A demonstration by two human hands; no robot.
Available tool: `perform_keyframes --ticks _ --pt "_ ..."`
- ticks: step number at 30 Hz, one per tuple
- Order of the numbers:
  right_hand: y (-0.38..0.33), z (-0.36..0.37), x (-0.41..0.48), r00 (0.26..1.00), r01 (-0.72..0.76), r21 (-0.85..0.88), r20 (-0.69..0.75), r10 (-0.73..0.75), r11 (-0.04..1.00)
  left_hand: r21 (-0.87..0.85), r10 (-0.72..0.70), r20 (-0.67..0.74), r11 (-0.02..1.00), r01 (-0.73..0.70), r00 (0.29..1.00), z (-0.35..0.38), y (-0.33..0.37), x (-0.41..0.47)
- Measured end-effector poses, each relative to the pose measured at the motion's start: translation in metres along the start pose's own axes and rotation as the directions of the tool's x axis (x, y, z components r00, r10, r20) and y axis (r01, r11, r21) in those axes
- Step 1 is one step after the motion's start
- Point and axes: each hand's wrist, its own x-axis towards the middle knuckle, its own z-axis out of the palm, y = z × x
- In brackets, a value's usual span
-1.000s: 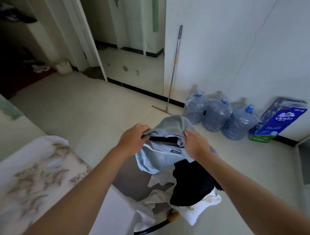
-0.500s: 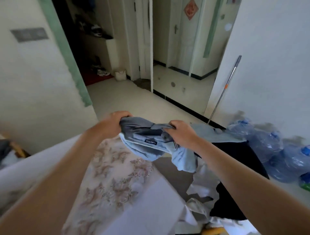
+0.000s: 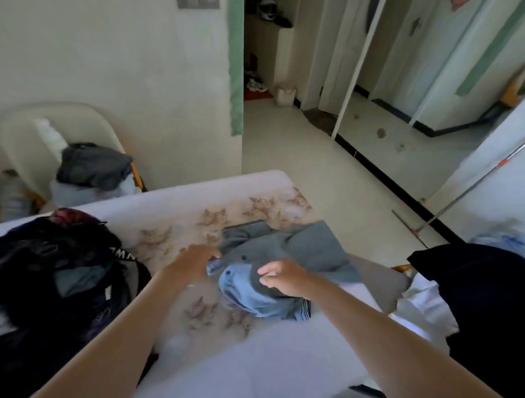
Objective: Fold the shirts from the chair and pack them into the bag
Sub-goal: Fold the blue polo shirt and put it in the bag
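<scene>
The grey-blue shirt (image 3: 312, 247) is lying crumpled on the bed (image 3: 284, 363), right of the dark bag (image 3: 56, 255). The left hand (image 3: 196, 260) is pinching its near-left edge, and the right hand (image 3: 287, 277) is pinching the middle fabric with its fingers curled. Being soft, light and floppy, the shirt is probably best taken by the shoulders.

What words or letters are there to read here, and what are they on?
"MW", or close to it: white letters, partly hidden, on the strap of the black bag.
Grey plate on the wall: too blurred to read.
Grey shirt on the bed: no label shows.
</scene>
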Motion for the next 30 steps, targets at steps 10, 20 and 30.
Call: perform_keyframes --ticks 10,20,30 --pt "0.088 -0.012 0.04 0.993 -0.12 -0.466 -0.043 0.113 0.877 -0.082 0.101 0.008 0.992 -0.1 0.995 0.079 0.066 0.013" --pt "0.073 -0.004 0.064 0.97 0.14 -0.492 0.242 -0.019 0.859 0.112 -0.009 0.332 0.993 -0.03 0.943 0.085 0.04 0.032" --pt "-0.026 0.021 0.129 0.923 0.341 -0.427 -0.019 -0.385 0.837 -0.081 -0.431 0.048 0.898 0.433 0.901 0.075 -0.024 -0.017"
